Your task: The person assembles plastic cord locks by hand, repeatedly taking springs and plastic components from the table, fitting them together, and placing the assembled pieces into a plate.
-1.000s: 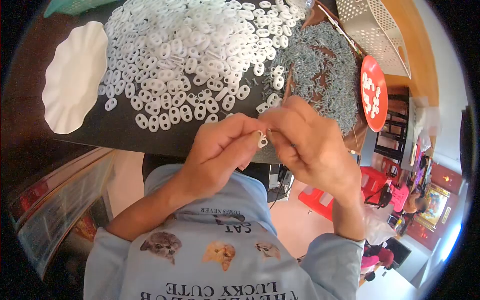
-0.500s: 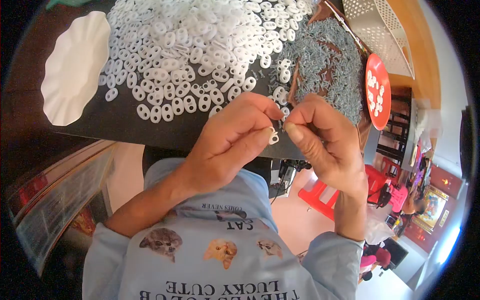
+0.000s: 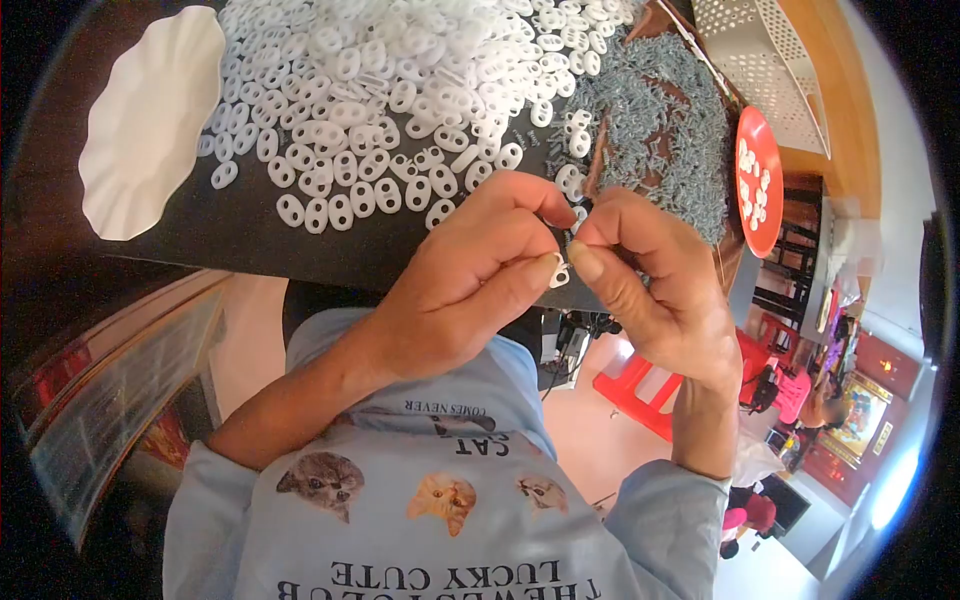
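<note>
My left hand [image 3: 465,275] pinches a small white plastic piece with holes [image 3: 560,275] between thumb and forefinger, above the table's front edge. Close at its right, my right hand [image 3: 655,275] has thumb and forefinger pressed together at the piece's upper edge; whatever is between them is too small to make out. Beyond my hands lies a large heap of white oval two-hole pieces [image 3: 385,85]. Right of the heap is a pile of small grey screw-like parts [image 3: 665,125] on brown material.
A white wavy-edged dish [image 3: 150,125] lies at the left of the dark table [image 3: 200,245]. At the right are a red plate [image 3: 758,150] with small white pieces and a perforated metal container [image 3: 750,60]. A red stool [image 3: 635,385] stands on the floor below.
Both hands have shifted slightly right in the view. The fingertips parted a little after the first frame and have since drawn closer around the white piece. The table scene has shifted slightly.
</note>
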### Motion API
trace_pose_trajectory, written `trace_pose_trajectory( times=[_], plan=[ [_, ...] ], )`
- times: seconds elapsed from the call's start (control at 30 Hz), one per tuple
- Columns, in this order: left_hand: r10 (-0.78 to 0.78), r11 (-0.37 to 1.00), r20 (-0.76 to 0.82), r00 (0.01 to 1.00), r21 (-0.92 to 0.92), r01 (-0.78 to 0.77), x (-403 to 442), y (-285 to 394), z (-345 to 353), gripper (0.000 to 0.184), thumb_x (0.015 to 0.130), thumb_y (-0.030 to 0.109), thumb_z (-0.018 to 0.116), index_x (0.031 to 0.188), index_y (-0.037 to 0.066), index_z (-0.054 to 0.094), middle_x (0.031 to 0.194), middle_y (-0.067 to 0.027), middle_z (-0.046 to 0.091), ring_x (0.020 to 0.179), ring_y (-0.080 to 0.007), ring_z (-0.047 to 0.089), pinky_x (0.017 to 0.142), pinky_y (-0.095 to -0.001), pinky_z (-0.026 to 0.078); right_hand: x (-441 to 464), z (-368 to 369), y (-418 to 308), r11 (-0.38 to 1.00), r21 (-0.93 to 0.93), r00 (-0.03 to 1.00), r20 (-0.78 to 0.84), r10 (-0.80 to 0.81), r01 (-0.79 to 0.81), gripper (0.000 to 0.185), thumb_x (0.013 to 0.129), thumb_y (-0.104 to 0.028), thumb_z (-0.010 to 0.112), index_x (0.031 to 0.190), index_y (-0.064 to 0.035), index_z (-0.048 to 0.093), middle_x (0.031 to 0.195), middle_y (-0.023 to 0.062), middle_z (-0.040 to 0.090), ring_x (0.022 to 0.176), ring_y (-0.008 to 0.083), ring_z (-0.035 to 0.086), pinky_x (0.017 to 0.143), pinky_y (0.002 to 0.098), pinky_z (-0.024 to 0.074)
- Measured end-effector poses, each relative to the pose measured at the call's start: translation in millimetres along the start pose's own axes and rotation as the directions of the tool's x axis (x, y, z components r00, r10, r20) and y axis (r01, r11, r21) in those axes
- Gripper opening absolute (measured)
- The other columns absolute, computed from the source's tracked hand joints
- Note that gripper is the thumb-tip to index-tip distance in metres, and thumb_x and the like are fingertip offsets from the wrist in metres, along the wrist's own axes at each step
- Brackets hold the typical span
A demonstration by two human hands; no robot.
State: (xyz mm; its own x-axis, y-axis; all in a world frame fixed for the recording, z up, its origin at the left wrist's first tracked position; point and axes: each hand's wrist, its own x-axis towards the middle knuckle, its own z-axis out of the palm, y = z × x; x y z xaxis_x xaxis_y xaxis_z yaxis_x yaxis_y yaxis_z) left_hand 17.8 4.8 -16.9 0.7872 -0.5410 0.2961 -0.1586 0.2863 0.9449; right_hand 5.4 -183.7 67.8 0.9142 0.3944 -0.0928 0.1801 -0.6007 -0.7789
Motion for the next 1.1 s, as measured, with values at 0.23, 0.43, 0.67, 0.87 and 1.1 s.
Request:
trace_pose_trajectory(
  times=[0.23, 0.43, 0.67, 0.87, 1.1],
  plan=[
    [0.003, 1.0, -0.011, 1.0, -0.005, -0.003, -1.9, -4.1, -0.1, 0.013, 0.095, 0.013, 0.05, 0.091, 0.002, 0.054, 0.114, -0.0153, 0.047, 0.101, -0.0204, 0.048, 0.09, -0.0313, 0.037, 0.7, 7.8, -3.4, 1.0, -0.001, 0.999, -0.032, 0.03, -0.03, 0.009, 0.088, -0.005, 0.06, 0.086, 0.0006, 0.054, 0.072, 0.0138, 0.053, 0.063, 0.0302, 0.054, 0.056, 0.037, 0.0428],
    [-0.03, 0.999, 0.011, 1.0, -0.026, 0.03, -0.9, -3.4, -1.2, 0.018, 0.096, 0.017, 0.048, 0.088, 0.003, 0.054, 0.117, -0.0143, 0.047, 0.101, -0.0179, 0.046, 0.091, -0.0308, 0.036, 0.1, 5.6, -0.6, 0.999, 0.017, 0.998, -0.038, 0.048, -0.047, 0.008, 0.088, -0.004, 0.06, 0.087, 0.0008, 0.054, 0.072, 0.0133, 0.053, 0.063, 0.0299, 0.055, 0.056, 0.0369, 0.0428],
    [-0.045, 0.997, 0.017, 0.999, -0.069, 0.046, -1.0, -2.0, -2.1, 0.013, 0.095, 0.013, 0.052, 0.091, 0.001, 0.054, 0.111, -0.0152, 0.048, 0.097, -0.0218, 0.048, 0.087, -0.0317, 0.039, 1.5, 7.8, -0.3, 0.996, 0.052, 0.997, -0.036, 0.075, -0.073, 0.009, 0.088, -0.005, 0.061, 0.086, 0.0004, 0.053, 0.071, 0.0133, 0.053, 0.064, 0.0307, 0.055, 0.056, 0.0374, 0.0428],
    [-0.003, 1.0, -0.017, 1.0, 0.006, 0.003, -3.9, -5.9, 1.7, 0.013, 0.096, 0.012, 0.05, 0.091, 0.001, 0.053, 0.088, -0.0099, 0.053, 0.077, -0.0161, 0.05, 0.068, -0.0297, 0.042, 0.8, 13.5, -0.1, 0.998, 0.047, 0.996, -0.078, 0.05, -0.047, 0.009, 0.089, -0.005, 0.06, 0.085, 0.0004, 0.053, 0.068, 0.0126, 0.052, 0.059, 0.0291, 0.052, 0.053, 0.0365, 0.0415],
    [-0.107, 0.994, -0.055, 0.993, -0.022, 0.106, -4.8, 4.2, 9.4, 0.014, 0.097, 0.012, 0.05, 0.088, 0.001, 0.052, 0.059, -0.0048, 0.044, 0.05, -0.0113, 0.041, 0.047, -0.0288, 0.035, -5.7, 23.6, -1.6, 0.987, 0.135, 0.977, -0.182, 0.109, -0.085, 0.01, 0.089, -0.004, 0.059, 0.083, 0.0004, 0.053, 0.067, 0.0119, 0.05, 0.055, 0.0241, 0.049, 0.051, 0.0344, 0.0393]
  ],
)
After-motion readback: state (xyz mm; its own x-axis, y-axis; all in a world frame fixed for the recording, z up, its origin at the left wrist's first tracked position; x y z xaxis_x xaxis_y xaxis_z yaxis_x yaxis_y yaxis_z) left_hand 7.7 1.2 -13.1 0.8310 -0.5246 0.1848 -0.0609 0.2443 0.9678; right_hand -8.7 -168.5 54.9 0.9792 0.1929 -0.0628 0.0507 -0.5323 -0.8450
